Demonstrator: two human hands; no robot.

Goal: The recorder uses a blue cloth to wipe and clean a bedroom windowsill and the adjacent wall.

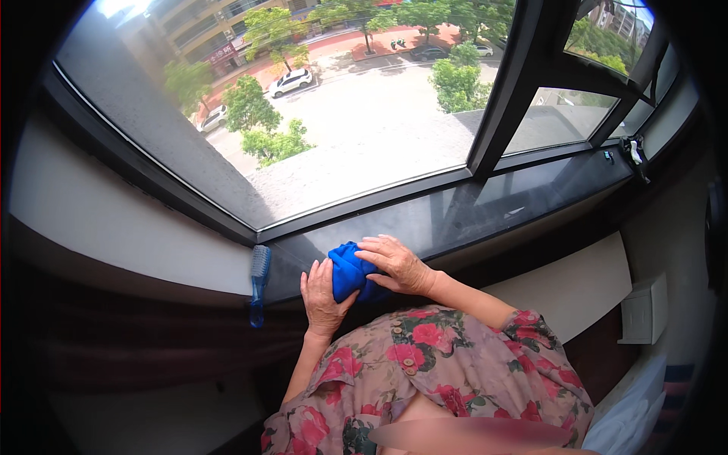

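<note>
A bunched blue cloth (347,271) rests at the front edge of the dark, shiny window sill (417,216), held between both my hands. My left hand (324,302) presses against its left side, fingers pointing up along it and thumb at its lower edge. From the right, my right hand (398,264) lies over its top and right side with curved fingers. The cloth's underside is hidden. To the left of my left hand, a blue brush (259,280) with a clear blue handle lies at the sill's left end, its handle sticking out past the edge.
A large dark-framed window (476,163) rises behind the sill, with a street, trees and parked cars outside. Small items, among them a dark and white object (634,150), sit at the sill's far right. A white box-like piece (644,311) stands at the right.
</note>
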